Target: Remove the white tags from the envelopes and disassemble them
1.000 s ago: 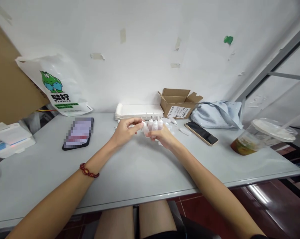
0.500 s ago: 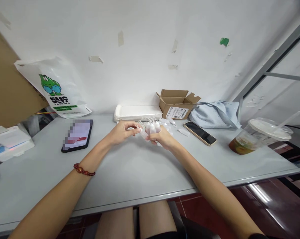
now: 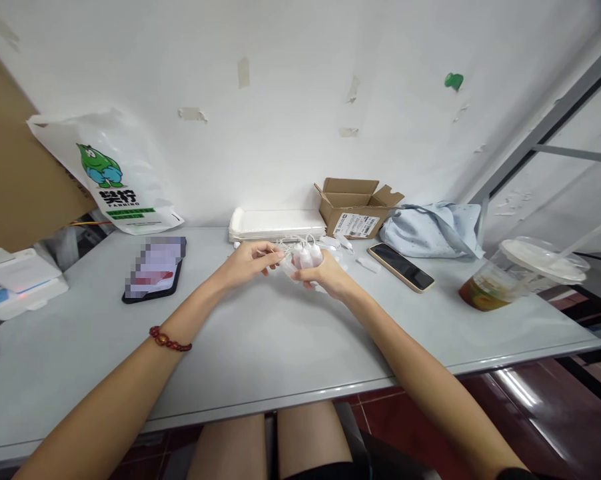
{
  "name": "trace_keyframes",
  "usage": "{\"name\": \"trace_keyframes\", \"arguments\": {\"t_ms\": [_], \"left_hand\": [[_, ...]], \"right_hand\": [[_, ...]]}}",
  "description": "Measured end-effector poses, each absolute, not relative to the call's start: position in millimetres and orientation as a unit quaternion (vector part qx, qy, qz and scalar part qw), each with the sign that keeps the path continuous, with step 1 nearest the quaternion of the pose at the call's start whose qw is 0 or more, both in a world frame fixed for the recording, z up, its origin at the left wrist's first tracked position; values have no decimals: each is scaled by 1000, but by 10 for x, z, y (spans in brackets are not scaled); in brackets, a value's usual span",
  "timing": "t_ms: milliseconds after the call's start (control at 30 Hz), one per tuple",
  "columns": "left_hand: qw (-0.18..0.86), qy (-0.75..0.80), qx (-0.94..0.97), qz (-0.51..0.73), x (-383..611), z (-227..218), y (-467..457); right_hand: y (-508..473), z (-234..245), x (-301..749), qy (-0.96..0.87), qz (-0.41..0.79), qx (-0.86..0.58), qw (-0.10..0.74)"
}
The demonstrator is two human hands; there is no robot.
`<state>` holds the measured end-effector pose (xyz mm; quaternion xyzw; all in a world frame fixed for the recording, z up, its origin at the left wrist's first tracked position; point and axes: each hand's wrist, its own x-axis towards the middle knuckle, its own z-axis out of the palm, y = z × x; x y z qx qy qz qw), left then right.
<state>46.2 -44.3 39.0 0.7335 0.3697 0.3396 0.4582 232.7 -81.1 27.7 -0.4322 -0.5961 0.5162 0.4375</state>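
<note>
Wrapped in my right hand (image 3: 325, 273) is a bunch of small white bottle-shaped pieces (image 3: 306, 256), upright, with thin white cord-like strands curving from their tops. A translucent piece (image 3: 287, 268) juts from the bunch toward the left. My left hand (image 3: 255, 259) is closed in a pinch right beside it, thumb and forefinger tips pressed together. What sits between those fingertips is too small to make out. Behind the hands lie thin white strands (image 3: 283, 245) and several loose translucent pieces (image 3: 368, 265), partly hidden by the bunch.
A flat white stack (image 3: 280, 223) and an open cardboard box (image 3: 355, 217) stand against the wall. Right of them are a phone (image 3: 401, 267), a light blue cloth bag (image 3: 430, 230) and a drink cup (image 3: 520, 273). Another phone (image 3: 155, 270) and a white plastic bag (image 3: 115, 173) are left.
My left fingertips have shifted slightly on the translucent piece, which now shows more beside them. The right hand keeps its hold on the bunch; the view has moved a little.
</note>
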Motion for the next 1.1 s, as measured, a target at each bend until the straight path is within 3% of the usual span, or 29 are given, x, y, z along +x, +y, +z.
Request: {"name": "trace_keyframes", "arguments": {"t_ms": [167, 367, 633, 1100], "left_hand": [[488, 319, 753, 305, 402, 419, -408], [439, 384, 748, 316, 449, 380, -422], [462, 357, 761, 281, 408, 429, -447], [466, 409, 724, 303, 446, 414, -445]], "right_hand": [[-796, 250, 2364, -598, 513, -425, 445], [-792, 267, 2328, -603, 504, -449, 426], [-807, 307, 2325, -615, 515, -449, 394], [-819, 310, 2304, -667, 430, -475, 381]]}}
